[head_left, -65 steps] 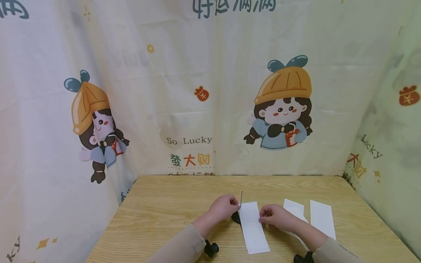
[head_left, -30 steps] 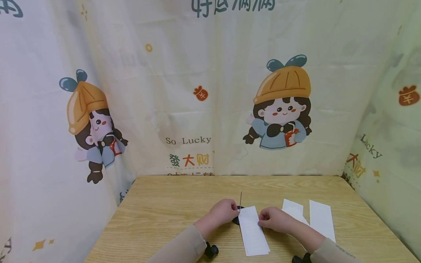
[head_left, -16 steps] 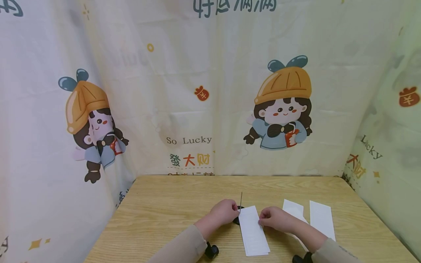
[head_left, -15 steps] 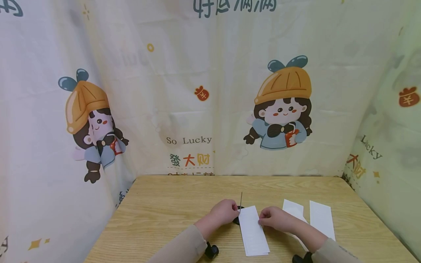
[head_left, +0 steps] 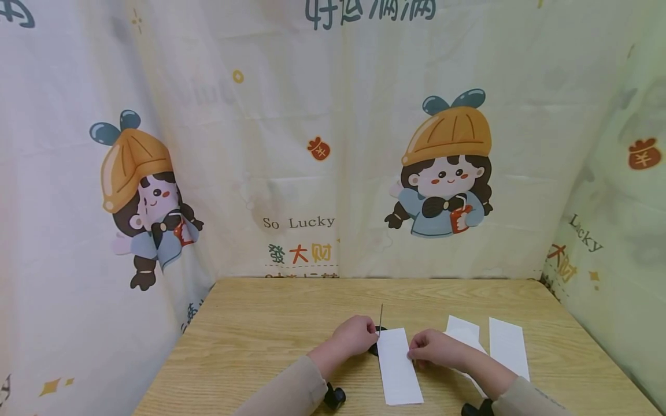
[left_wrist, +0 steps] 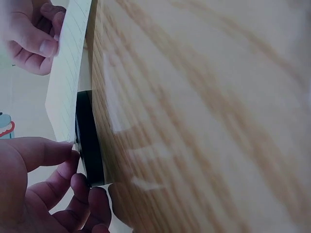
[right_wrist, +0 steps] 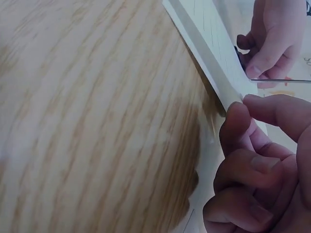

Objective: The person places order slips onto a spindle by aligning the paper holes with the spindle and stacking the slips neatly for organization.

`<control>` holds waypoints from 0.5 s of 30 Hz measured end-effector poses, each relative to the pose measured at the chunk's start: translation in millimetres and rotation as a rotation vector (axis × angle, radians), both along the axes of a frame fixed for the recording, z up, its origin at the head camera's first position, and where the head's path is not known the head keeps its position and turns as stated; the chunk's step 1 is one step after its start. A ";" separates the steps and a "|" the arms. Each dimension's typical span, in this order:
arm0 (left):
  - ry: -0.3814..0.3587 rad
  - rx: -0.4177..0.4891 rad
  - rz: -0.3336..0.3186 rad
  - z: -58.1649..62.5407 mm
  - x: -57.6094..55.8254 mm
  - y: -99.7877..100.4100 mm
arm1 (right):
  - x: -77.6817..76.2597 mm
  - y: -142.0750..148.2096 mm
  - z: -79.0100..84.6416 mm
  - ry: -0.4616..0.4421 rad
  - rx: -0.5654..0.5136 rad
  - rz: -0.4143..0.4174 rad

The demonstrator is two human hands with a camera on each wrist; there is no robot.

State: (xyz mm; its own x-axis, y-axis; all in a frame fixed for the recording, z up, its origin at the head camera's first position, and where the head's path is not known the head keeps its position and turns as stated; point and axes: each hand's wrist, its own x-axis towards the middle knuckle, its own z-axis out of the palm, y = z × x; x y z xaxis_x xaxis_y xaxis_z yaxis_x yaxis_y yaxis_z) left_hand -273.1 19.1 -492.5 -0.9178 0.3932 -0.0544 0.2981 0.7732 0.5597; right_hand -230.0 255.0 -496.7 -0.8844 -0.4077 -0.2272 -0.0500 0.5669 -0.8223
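Note:
A thin metal spike (head_left: pixel 381 316) stands upright on a round black base (left_wrist: pixel 90 141), partly hidden behind my left hand and the paper. White lined paper (head_left: pixel 399 367) is held tilted beside it, its upper left corner right at the spike. My left hand (head_left: pixel 355 335) pinches that corner between thumb and index finger, close over the base, other fingers curled loosely. On the opposite long edge, my right hand (head_left: pixel 437 348) pinches the paper between thumb and forefinger; the right wrist view shows this edge bent up or layered.
Two more white slips lie at the right on the wooden table (head_left: pixel 270 329): one slip (head_left: pixel 510 349) farther out, another slip (head_left: pixel 465 329) partly under my right forearm. Black wrist cameras sit at both cuffs. A printed cloth (head_left: pixel 364 173) hangs behind the table.
Since the oldest frame, the paper has come down and nearer, both hands lowering slightly. In the last half second its lower end has shifted a little left; both grips stay the same.

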 end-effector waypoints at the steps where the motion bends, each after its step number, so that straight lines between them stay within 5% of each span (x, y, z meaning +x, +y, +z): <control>1: 0.000 -0.003 0.001 -0.5 -0.3 0.1 | 0.5 -0.3 -0.2 0.010 0.011 0.001; 15: 0.008 -0.011 0.007 -0.6 -0.4 0.7 | 2.2 -5.8 -4.9 0.118 0.210 -0.033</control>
State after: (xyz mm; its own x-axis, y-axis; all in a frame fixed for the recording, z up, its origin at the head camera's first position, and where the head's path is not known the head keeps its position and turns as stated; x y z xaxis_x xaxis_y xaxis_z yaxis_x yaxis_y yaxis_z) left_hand -273.5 19.9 -493.1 -0.9210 0.3863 -0.0510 0.2972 0.7812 0.5490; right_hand -227.8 249.2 -501.6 -0.9221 -0.3326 -0.1976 -0.1175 0.7274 -0.6760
